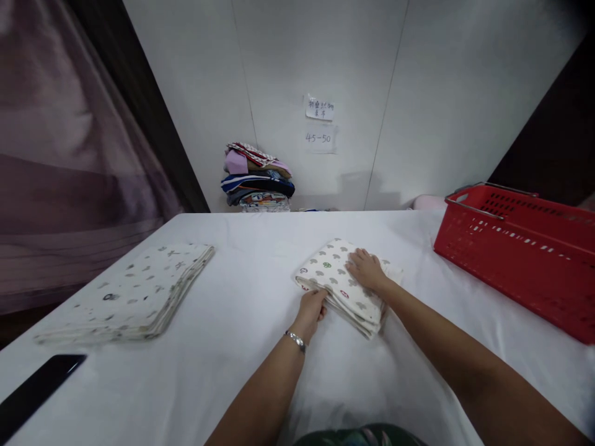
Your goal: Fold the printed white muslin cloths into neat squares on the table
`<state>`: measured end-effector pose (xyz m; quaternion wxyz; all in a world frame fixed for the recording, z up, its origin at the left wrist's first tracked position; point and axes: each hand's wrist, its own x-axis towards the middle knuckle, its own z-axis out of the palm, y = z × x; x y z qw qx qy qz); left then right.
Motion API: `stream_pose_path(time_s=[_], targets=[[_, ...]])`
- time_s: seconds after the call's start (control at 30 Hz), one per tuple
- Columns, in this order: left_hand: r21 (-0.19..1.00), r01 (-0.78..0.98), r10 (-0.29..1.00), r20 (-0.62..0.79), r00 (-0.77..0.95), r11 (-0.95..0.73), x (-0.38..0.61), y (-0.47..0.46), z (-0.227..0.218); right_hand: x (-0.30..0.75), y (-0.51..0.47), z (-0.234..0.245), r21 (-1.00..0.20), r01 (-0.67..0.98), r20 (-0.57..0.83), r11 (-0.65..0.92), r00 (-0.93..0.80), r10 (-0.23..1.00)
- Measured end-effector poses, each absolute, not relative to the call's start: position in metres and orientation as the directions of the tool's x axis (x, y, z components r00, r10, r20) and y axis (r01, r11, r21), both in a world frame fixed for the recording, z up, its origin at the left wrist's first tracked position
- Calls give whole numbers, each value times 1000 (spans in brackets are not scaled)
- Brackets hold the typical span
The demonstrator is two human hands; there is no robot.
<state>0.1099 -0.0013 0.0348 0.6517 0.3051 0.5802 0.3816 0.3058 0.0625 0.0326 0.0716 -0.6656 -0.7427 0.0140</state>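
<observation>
Left grip point(311, 311) holding folded cloth point(338, 282) by near-left edge.

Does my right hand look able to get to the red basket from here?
Probably yes: your right hand rests on the patterned cloth, and beyond its edge just white sheet leads to the red basket.

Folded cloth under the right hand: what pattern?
The cloth: mostly grey motifs on white, some red or green; head view.

The left grip point(312, 313) is curled while the right grip point(365, 269) lies palm down.
</observation>
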Motion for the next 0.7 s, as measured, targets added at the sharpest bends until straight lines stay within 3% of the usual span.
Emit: stream_pose_path(time_s=[0.2,0.5,0.7], targets=[[849,-249,868,-493,-61,465,113,7,35,279,79,36,-161,973,54,166,-159,986],[822,-292,852,-522,-47,488,107,0,38,286,85,21,-150,974,51,167,-161,986],[804,-337,842,-537,-59,489,109,6,40,269,85,41,-230,965,-19,122,-130,991]])
